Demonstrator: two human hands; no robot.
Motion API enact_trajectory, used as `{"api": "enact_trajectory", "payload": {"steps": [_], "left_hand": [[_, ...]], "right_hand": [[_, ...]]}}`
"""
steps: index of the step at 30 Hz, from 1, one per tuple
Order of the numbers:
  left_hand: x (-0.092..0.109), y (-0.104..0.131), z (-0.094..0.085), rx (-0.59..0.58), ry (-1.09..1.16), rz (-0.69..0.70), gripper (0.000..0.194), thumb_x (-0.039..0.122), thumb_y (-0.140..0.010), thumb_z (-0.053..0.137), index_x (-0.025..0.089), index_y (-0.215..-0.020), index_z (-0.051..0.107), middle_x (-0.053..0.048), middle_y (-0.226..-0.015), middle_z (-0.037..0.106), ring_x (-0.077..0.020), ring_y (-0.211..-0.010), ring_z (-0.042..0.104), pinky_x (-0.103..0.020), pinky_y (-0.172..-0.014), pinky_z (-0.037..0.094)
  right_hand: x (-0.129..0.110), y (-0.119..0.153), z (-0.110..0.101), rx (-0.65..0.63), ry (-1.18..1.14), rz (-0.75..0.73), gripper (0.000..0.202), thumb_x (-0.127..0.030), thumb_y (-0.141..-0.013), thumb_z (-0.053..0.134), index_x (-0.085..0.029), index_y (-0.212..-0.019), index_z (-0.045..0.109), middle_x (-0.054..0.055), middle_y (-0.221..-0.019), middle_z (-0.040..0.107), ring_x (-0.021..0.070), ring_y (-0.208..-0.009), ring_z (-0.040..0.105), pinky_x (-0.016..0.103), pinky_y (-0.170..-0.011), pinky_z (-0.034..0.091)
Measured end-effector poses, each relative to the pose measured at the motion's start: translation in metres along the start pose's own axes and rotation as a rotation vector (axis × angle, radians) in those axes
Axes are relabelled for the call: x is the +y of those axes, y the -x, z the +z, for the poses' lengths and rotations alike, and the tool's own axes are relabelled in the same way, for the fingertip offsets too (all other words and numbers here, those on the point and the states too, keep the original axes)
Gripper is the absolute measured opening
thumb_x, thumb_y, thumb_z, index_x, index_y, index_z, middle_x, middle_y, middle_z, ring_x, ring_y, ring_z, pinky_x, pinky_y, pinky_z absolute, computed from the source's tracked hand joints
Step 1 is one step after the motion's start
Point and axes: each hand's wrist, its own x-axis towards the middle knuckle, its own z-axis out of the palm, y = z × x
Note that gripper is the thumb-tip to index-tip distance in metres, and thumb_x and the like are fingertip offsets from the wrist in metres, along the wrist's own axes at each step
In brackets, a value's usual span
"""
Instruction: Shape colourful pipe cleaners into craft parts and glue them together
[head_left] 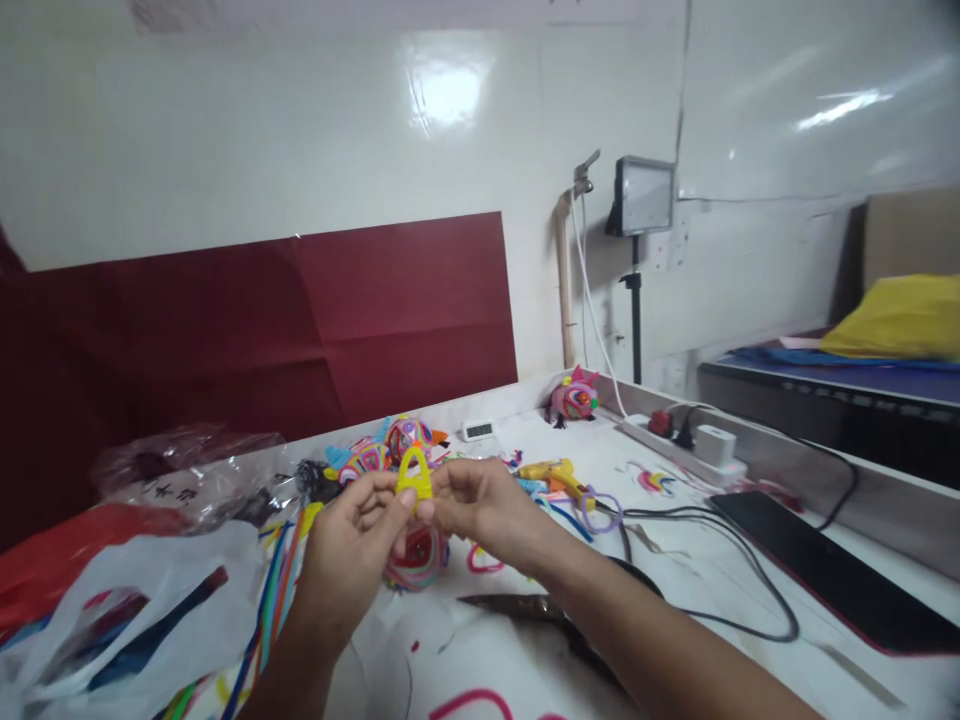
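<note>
My left fingers [403, 505] and right fingers [450, 512] pinch one yellow loop [417, 488] above the white tabletop [461, 660], just by one round multicoloured piece [417, 572]. Beyond it I count two more patterned pieces [409, 435], one pink figure [576, 398] in the far corner, and one white timer [478, 430].

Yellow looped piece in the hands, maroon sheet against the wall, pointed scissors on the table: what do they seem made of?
Yellow looped piece: perhaps bendable craft stem, given its bent-strip outline; too blurred to confirm.

Maroon sheet: matte paper or thin cloth, showing straight creases and no glare.

Scissors: probably metal blades, dark with slight sheen.
</note>
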Motion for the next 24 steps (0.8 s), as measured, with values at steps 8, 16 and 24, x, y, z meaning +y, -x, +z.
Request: {"api": "enact_trajectory", "payload": {"steps": [8, 16, 24], "left_hand": [[0.003, -0.005, -0.004, 0.087, 0.0, 0.072, 0.021, 0.035, -0.072, 0.064, 0.017, -0.078, 0.057, 0.005, -0.046, 0.052, -0.0087, -0.041, 0.047, -0.018, -0.038, 0.034], [0.003, -0.004, -0.005, 0.084, -0.009, 0.093, 0.023, 0.04, -0.072, 0.065, 0.02, -0.079, 0.057, 0.006, -0.044, 0.051, -0.0101, -0.038, 0.046, -0.019, -0.036, 0.034], [-0.001, -0.004, -0.001, 0.108, -0.06, 0.072, 0.027, 0.045, -0.072, 0.064, 0.019, -0.073, 0.057, 0.006, -0.041, 0.049, -0.0099, -0.037, 0.043, -0.019, -0.036, 0.034]], "right_hand": [[-0.002, -0.015, 0.004, 0.022, -0.011, -0.029, 0.037, -0.043, -0.056, 0.08, -0.015, -0.065, 0.058, -0.003, -0.059, 0.056, 0.0069, -0.052, 0.045, 0.022, -0.052, 0.035], [-0.004, -0.014, 0.003, 0.029, 0.031, -0.063, 0.035, -0.045, -0.06, 0.077, -0.015, -0.065, 0.059, -0.003, -0.06, 0.057, 0.0076, -0.052, 0.046, 0.022, -0.051, 0.035], [-0.007, -0.011, -0.003, 0.021, 0.093, -0.023, 0.035, -0.045, -0.062, 0.076, -0.014, -0.068, 0.06, -0.004, -0.057, 0.053, 0.0072, -0.05, 0.044, 0.022, -0.05, 0.035]]}}
